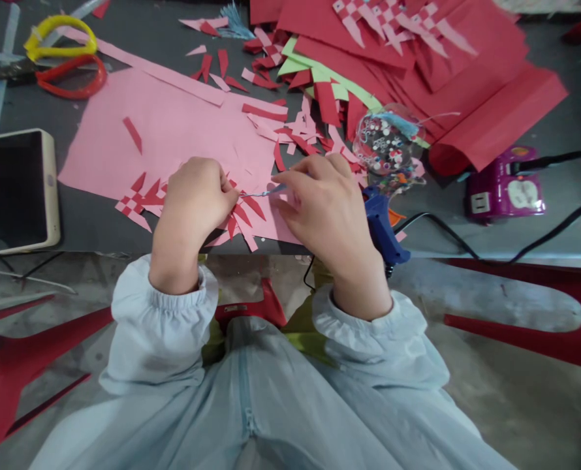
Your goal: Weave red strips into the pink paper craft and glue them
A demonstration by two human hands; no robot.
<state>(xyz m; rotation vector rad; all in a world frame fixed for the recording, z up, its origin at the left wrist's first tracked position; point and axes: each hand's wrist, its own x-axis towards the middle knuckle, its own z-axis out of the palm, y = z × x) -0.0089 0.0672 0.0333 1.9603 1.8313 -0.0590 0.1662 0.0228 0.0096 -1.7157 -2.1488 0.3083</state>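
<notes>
My left hand (190, 202) is closed in a pinch on a woven red and pink paper fish (244, 212), whose pointed strips fan out beside the fingertips. From that pinch a thin light-blue cord (261, 193) runs to my right hand (327, 212), which has its thumb and fingers closed on the other end. Part of the woven piece is hidden behind my left fingers. Another checkered red and pink woven piece (132, 203) lies left of my left wrist. Beneath both hands is a large pink paper sheet (183, 124).
Scissors (65, 55) and a phone (22, 189) lie left. Paper scraps (300, 127), a bead box (386, 143), red sheets (467, 91) and a blue tassel (234, 23) lie beyond my hands. A blue glue gun (383, 225) and purple device (506, 186) with black cables are right.
</notes>
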